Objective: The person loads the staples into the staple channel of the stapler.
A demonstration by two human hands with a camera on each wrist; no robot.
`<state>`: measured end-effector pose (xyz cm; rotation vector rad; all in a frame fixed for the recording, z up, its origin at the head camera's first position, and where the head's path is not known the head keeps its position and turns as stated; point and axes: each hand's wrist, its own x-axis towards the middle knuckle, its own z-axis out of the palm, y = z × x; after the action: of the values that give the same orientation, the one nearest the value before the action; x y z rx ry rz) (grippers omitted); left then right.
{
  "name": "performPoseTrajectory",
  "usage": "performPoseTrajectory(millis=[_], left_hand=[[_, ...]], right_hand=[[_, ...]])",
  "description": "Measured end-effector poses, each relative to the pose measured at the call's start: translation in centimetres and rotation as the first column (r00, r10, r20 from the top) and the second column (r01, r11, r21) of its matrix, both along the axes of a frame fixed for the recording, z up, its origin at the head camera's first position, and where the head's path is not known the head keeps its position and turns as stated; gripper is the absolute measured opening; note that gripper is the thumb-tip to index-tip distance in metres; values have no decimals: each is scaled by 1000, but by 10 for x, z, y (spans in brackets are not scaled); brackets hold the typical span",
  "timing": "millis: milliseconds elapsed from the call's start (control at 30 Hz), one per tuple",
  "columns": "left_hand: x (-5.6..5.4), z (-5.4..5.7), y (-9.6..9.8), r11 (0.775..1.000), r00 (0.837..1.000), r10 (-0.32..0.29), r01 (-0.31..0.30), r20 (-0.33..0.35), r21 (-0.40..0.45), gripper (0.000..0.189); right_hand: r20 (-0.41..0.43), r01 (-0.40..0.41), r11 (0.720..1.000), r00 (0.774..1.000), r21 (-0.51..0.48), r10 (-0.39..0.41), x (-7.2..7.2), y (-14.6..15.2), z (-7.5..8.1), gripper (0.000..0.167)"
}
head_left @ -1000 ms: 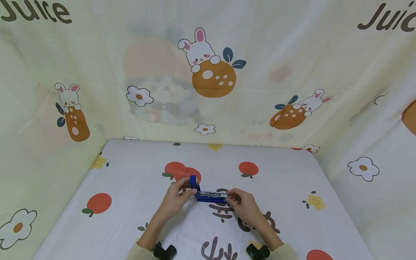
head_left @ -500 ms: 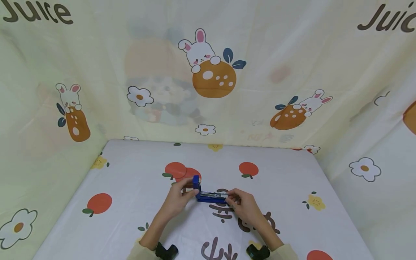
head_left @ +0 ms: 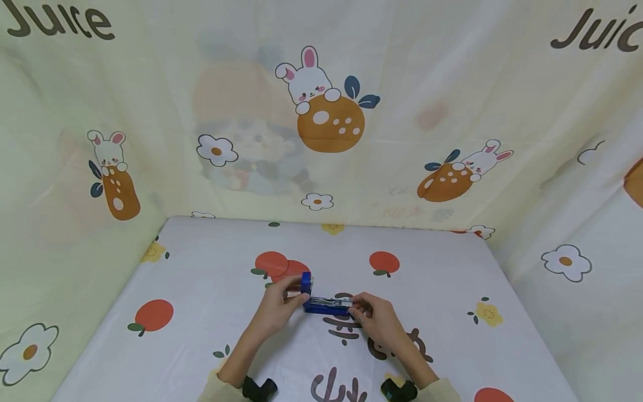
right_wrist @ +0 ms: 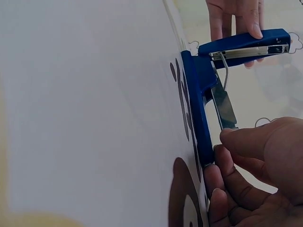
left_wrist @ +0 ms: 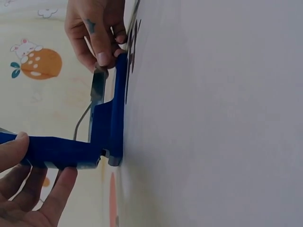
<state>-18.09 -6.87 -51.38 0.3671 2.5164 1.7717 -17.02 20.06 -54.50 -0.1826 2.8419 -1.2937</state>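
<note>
A blue stapler [head_left: 329, 309] sits on the table with its top cover [left_wrist: 57, 150] swung up, roughly square to the base [right_wrist: 199, 113]. The metal staple magazine [right_wrist: 223, 105] lies exposed above the base, and a thin bent wire [right_wrist: 226, 73] links it to the cover. My left hand [head_left: 275, 307] grips the raised cover between thumb and fingers. At the other end, my right hand [head_left: 375, 318] pinches the stapler's front, thumb at the magazine tip and fingers by the base's end. The fingers hide that tip in the head view.
A white cloth with printed fruit and lettering covers the table [head_left: 211, 279]. Cream curtains [head_left: 241, 100] with rabbit prints hang behind it and along both sides. A dark wrist camera [head_left: 399, 389] is strapped to each forearm.
The stapler's cover has swung from leaning left to about upright, my left hand shifting slightly right with it. My right hand has stayed at the front end.
</note>
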Motion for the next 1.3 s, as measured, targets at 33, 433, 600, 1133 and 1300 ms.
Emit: performPoseTrajectory(millis=[33, 433, 600, 1133, 1300], left_hand=[[0, 0, 0, 1000, 1000, -1, 1, 1, 2, 39], [2, 4, 7, 1000, 1000, -5, 5, -2, -24, 41], [1, 3, 8, 1000, 1000, -5, 5, -10, -31, 41], [1, 0, 14, 999, 1000, -27, 26, -15, -44, 43], [2, 0, 17, 998, 999, -26, 25, -21, -56, 41]], right_hand=[[0, 0, 1000, 1000, 2, 0, 0, 0, 0, 15], [-9, -1, 1000, 1000, 2, 1, 1, 0, 0, 15], [-8, 0, 1000, 1000, 8, 0, 1, 0, 1, 15], [-7, 2, 1000, 1000, 12, -2, 0, -1, -1, 16], [-6, 4, 1000, 1000, 18, -4, 0, -1, 0, 16]])
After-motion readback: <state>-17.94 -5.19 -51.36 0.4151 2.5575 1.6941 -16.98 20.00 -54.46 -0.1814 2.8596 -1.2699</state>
